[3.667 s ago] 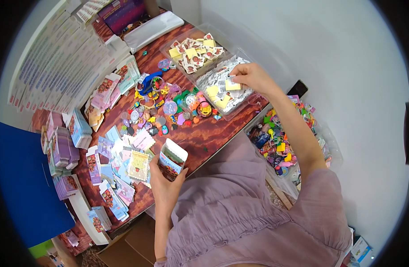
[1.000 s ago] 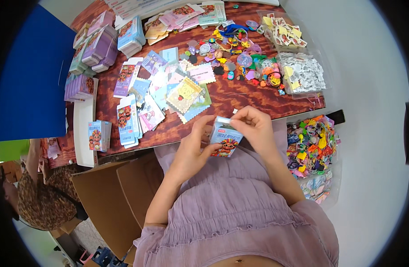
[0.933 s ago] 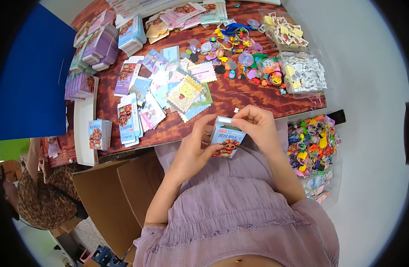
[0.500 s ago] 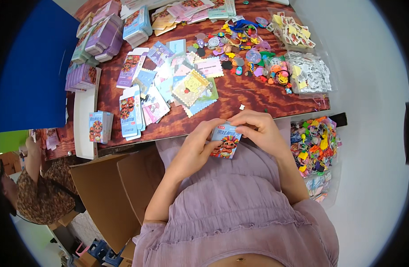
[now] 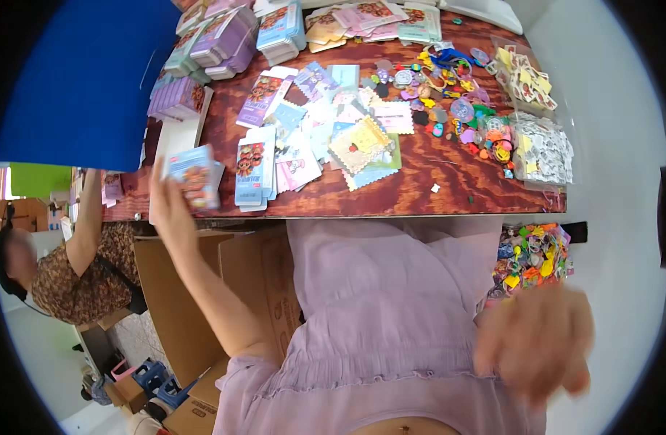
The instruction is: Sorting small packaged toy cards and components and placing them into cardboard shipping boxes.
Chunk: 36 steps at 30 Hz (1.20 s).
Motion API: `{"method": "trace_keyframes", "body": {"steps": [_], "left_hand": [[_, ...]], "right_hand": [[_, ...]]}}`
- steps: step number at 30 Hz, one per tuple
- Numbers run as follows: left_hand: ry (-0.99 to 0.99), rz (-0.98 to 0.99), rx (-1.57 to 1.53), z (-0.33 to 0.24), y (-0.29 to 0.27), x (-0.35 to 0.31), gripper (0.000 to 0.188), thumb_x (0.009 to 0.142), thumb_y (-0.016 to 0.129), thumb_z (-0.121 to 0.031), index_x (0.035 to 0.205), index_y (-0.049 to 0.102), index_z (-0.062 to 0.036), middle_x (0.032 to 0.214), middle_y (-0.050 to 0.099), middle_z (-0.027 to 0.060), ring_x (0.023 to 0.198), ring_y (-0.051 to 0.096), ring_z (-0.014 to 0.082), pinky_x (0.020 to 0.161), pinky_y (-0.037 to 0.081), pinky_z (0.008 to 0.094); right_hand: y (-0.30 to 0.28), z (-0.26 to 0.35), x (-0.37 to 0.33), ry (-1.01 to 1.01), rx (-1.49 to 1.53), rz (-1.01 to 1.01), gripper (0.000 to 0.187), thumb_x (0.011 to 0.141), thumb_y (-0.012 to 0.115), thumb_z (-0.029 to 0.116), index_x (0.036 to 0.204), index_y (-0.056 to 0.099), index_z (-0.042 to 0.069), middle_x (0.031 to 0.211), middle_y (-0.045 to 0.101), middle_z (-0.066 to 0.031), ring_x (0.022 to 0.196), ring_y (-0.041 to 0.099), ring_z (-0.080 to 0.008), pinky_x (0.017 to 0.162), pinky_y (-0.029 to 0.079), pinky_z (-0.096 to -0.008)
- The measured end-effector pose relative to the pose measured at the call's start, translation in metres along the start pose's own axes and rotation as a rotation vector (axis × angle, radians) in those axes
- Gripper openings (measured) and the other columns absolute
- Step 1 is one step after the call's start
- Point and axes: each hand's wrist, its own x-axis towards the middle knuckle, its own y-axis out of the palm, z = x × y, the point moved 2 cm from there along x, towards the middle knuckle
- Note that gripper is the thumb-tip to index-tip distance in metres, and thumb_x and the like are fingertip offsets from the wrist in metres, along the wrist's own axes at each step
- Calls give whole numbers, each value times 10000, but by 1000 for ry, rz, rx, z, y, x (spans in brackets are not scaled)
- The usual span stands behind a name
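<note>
Blue box (image 5: 191, 172): located at the near end of the white tray (image 5: 179, 136), on the left side of the table (image 5: 413, 204); left hand (image 5: 173, 209) appears to grip it narrowly, though blur hides the exact contact; keep it square to the tray walls, press lightly, and release only once supported; 1 card pile (image 5: 362, 145) lies mid-table; right hand (image 5: 537, 341) is blurred, near the colourful trinkets (image 5: 532, 254); its grip cannot be told.
</note>
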Motion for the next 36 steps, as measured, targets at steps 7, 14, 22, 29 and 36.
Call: {"method": "trace_keyframes", "body": {"steps": [7,14,22,29,36], "left_hand": [[461,-283,977,43,-3,32,352,954,559,-90,1298,563,-12,1231,625,180,1040,615,342,922,469,403],[343,147,612,23,108,-44,735,879,696,-223,1475,325,-5,1424,412,286,1271,425,447,1059,346,502],[131,73,509,32,110,-38,936,753,808,-197,1510,277,-51,1473,312,258,1308,356,429,1079,321,496],[415,78,273,-34,107,-73,828,760,777,-133,1474,369,-44,1496,284,260,1339,316,443,1093,297,509],[676,234,280,-74,129,-117,787,695,792,-68,1412,469,-88,1474,332,246,1293,393,401,1030,354,482]], "right_hand": [[38,11,43,-91,176,-12,339,999,491,169,729,641,29,660,557,-72,558,538,-177,852,531,-407],[38,8,43,-109,119,21,340,994,492,160,730,647,11,655,558,-93,574,554,-198,879,529,-406],[37,12,50,-141,145,47,343,999,503,184,763,663,-5,698,588,-101,611,577,-208,838,539,-400],[-4,-46,18,702,-874,-422,192,865,638,72,1034,642,-19,1092,659,-83,677,622,-186,618,505,-324],[-41,-135,-19,701,-1404,-630,255,784,710,24,1023,626,1,946,594,-118,693,621,-261,626,484,-350]]}}
